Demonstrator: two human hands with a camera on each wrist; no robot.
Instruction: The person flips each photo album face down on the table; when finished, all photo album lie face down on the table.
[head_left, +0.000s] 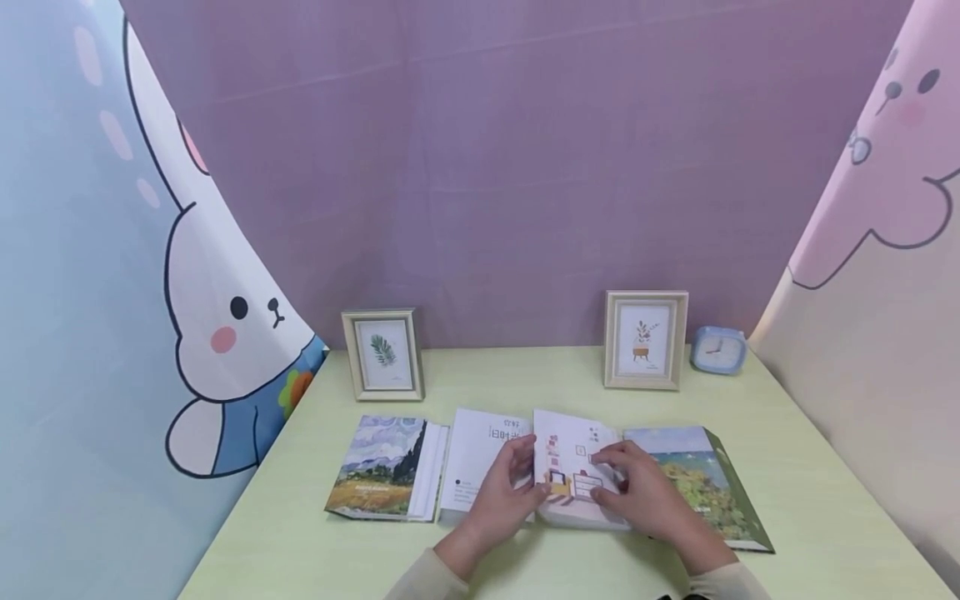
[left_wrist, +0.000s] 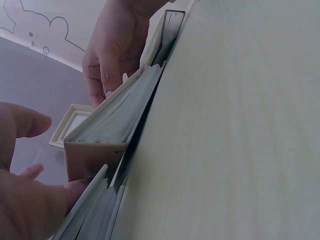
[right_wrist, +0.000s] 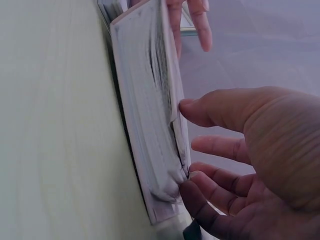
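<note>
Two thick white books lie side by side in the middle of the table in the head view. The left one (head_left: 472, 458) bears dark Chinese lettering; the right one (head_left: 566, 442) has a small pink and yellow room drawing. My left hand (head_left: 504, 487) is over the gap between them, fingers loosely bent, thumb by the right book's spine (left_wrist: 90, 156). Over the right book's cover, my right hand (head_left: 647, 490) has thumb and forefinger spread apart. In the right wrist view its thumb touches the cover and the other fingertips meet the page edge (right_wrist: 172, 180).
A landscape-painting book (head_left: 378, 467) lies to the left, another painted-cover book (head_left: 701, 483) to the right, partly behind my right hand. Two picture frames, one left (head_left: 384, 354) and one right (head_left: 645, 340), stand behind. A blue clock (head_left: 718, 350) is at the back right.
</note>
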